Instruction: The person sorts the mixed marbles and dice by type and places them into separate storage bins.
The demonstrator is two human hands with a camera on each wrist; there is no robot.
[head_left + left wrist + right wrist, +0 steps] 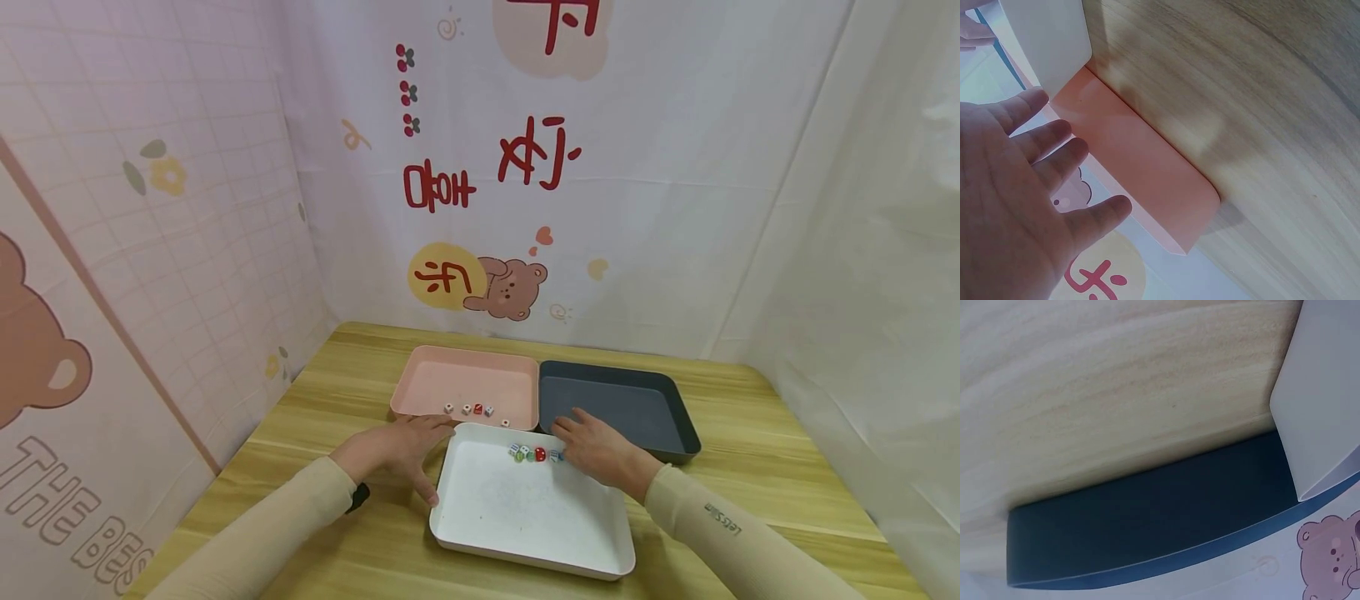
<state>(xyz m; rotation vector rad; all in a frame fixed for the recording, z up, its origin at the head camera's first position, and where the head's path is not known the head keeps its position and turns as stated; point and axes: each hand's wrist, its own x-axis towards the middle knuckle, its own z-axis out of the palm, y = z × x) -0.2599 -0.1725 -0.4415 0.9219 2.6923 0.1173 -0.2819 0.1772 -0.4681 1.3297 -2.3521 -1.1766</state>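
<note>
Several small dice lie along the far side of the white tray (pixel 525 508), among them a red die (pixel 540 454) and a green die (pixel 519 457). My right hand (pixel 603 452) reaches over that tray's far right corner, fingertips right at a blue die (pixel 561 456) at the row's right end. Whether they pinch it I cannot tell. The right wrist view does not show this hand. My left hand (pixel 405 450), fingers spread, is at the white tray's left rim and holds nothing. In the left wrist view the left hand (pixel 1029 169) has its fingers extended near the pink tray (pixel 1141 162).
Behind the white tray, the pink tray (pixel 480 379) holds several white dice (pixel 467 409) and one red die (pixel 477 409). Beside it on the right stands a dark blue tray (pixel 615 396). The wooden table (pixel 315 392) meets a printed cloth backdrop (pixel 637 167).
</note>
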